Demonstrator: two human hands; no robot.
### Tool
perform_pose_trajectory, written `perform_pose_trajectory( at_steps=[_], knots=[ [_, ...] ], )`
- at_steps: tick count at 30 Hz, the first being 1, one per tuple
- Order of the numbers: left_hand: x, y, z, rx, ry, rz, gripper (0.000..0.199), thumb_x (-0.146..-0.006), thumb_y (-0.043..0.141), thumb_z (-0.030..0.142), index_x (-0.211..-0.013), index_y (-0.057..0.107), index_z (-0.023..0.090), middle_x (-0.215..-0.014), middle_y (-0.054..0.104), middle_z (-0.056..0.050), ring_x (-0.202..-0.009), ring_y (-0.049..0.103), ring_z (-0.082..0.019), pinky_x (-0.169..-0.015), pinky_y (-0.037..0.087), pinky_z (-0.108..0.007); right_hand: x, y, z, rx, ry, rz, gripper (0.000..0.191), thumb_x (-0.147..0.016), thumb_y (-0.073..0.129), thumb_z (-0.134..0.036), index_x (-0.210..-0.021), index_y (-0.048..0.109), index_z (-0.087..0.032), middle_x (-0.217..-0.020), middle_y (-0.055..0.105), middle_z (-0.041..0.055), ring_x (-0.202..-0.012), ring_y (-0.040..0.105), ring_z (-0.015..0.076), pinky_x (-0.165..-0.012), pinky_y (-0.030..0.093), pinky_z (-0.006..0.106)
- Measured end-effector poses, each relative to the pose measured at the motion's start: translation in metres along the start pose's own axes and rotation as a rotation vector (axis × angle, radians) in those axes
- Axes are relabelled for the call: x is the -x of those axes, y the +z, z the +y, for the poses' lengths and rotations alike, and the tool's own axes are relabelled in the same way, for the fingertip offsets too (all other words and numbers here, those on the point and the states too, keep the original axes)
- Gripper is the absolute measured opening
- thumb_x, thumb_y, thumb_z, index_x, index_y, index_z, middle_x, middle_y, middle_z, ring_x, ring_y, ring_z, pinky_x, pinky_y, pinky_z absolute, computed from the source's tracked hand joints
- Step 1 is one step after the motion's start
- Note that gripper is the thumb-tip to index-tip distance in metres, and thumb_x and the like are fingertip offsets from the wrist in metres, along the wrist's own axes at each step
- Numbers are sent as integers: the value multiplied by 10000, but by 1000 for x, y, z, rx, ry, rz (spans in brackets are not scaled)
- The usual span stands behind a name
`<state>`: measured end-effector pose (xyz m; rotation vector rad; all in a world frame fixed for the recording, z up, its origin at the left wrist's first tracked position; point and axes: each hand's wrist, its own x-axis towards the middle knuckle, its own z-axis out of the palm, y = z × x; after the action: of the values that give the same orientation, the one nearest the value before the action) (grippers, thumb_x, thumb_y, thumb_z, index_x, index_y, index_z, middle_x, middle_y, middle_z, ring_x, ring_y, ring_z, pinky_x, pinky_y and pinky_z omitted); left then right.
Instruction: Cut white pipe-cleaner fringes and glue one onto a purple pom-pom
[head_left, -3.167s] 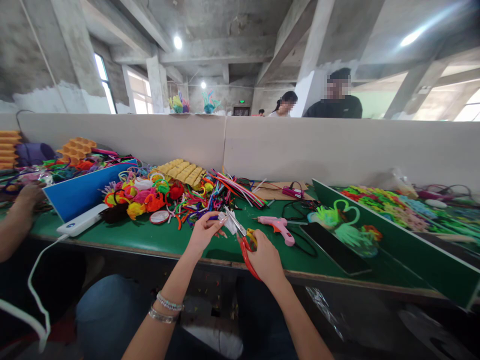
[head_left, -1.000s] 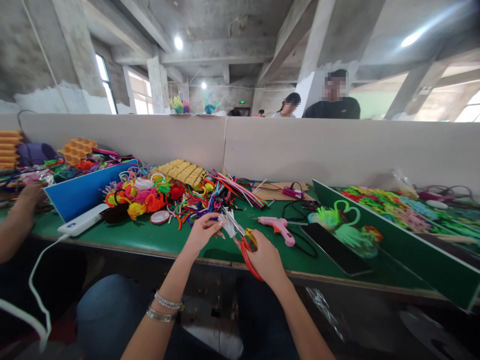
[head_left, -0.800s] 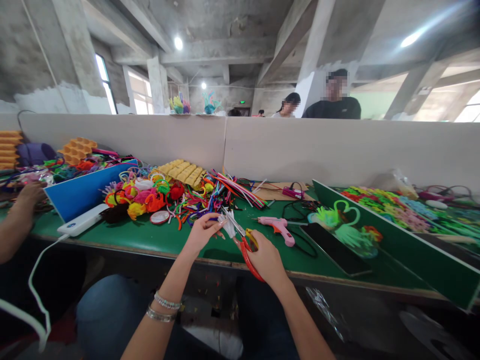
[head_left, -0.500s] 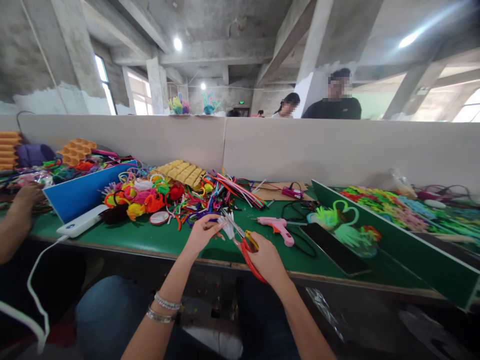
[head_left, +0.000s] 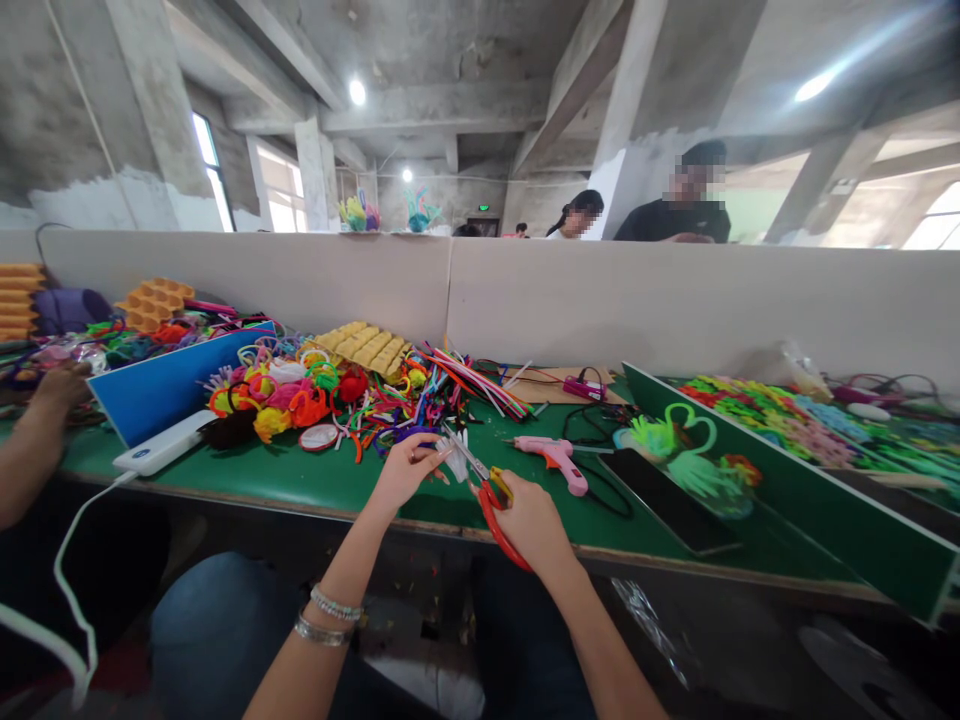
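Note:
My left hand point(head_left: 407, 470) pinches a small white fuzzy piece point(head_left: 454, 460) with several strands, perhaps bent pipe cleaners, just above the near edge of the green table. In my right hand point(head_left: 534, 515) is a pair of scissors point(head_left: 496, 525) with red and yellow handles. Their metal blades point up and to the left, against or just beside the white piece; I cannot tell whether they touch it. A pink glue gun point(head_left: 553, 456) lies to the right of the scissors, its nozzle pointing left.
A pile of colourful pipe cleaners point(head_left: 375, 400) spreads at the left back. A white power strip point(head_left: 166, 443) lies beside a blue divider point(head_left: 180, 385). At right are a dark phone point(head_left: 667, 500), green swan figures point(head_left: 701, 460) and a green divider point(head_left: 787, 485). A co-worker's hand point(head_left: 64, 385) is far left.
My hands and the scissors have shifted only slightly, with the white piece a little turned between my fingers. The person in black behind the partition has moved a bit right.

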<state>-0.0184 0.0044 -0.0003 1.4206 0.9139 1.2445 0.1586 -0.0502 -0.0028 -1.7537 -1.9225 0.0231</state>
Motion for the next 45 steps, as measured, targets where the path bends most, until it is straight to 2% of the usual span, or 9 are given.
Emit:
perform_pose_trajectory(
  at_steps=[9,15,20,23,26,32,36,42,45],
  knots=[
    [0,1,1,10,8,1,308,-608,648,320,-832,537,139,-563,629,13,-445,573,-108,-418,382,-185,3,-9,-8,165,23,-26,279,-781,400,-434,-754,553,-202,-683,640,46,-636,594,182,-505,260,239],
    [-1,-1,0,32,17,13,319,-598,655,325,-827,529,142,-562,624,19,-439,572,-112,-419,392,-194,4,-16,-11,148,40,15,351,-762,378,-526,-760,526,-208,-702,634,31,-627,591,184,-503,287,240],
    [-2,0,-2,38,13,20,344,-594,655,345,-836,522,140,-548,616,23,-432,573,-113,-412,391,-192,1,-16,-2,112,1,213,406,-742,391,-552,-890,492,-187,-820,611,54,-747,571,188,-583,359,257],
    [-2,-1,-3,13,24,26,342,-613,639,359,-847,525,136,-557,618,17,-441,577,-113,-397,372,-183,-1,-16,8,238,-24,378,416,-733,422,-516,-907,483,-144,-883,576,111,-876,518,241,-713,358,319],
    [-1,-2,-2,-13,35,26,333,-633,621,363,-857,524,136,-583,623,10,-454,583,-112,-387,360,-176,-4,-18,19,334,13,448,419,-719,442,-510,-910,474,-138,-898,549,122,-885,485,261,-735,335,350],
    [0,-1,-2,-100,66,51,314,-644,612,351,-866,526,145,-578,607,18,-456,585,-121,-397,388,-188,-7,-17,25,419,41,424,351,-732,441,-448,-905,472,-144,-878,526,119,-822,464,247,-703,318,348],
    [1,1,-3,-128,52,32,289,-650,608,345,-847,544,143,-602,622,6,-467,592,-126,-413,401,-194,-7,-10,22,318,-23,414,387,-725,443,-471,-944,465,-152,-914,521,102,-908,443,249,-755,319,338],
    [0,0,-4,-65,9,4,317,-638,622,351,-851,544,130,-580,634,3,-483,599,-126,-411,377,-184,-10,-2,24,303,-126,367,379,-704,474,-427,-960,482,-146,-962,514,100,-934,427,246,-820,303,353],
    [1,0,-5,-29,-3,0,326,-619,637,351,-838,549,127,-567,633,6,-474,594,-120,-413,379,-182,-10,-2,23,342,-73,368,353,-728,450,-389,-978,473,-140,-958,506,117,-932,423,259,-782,311,369]
  ],
)
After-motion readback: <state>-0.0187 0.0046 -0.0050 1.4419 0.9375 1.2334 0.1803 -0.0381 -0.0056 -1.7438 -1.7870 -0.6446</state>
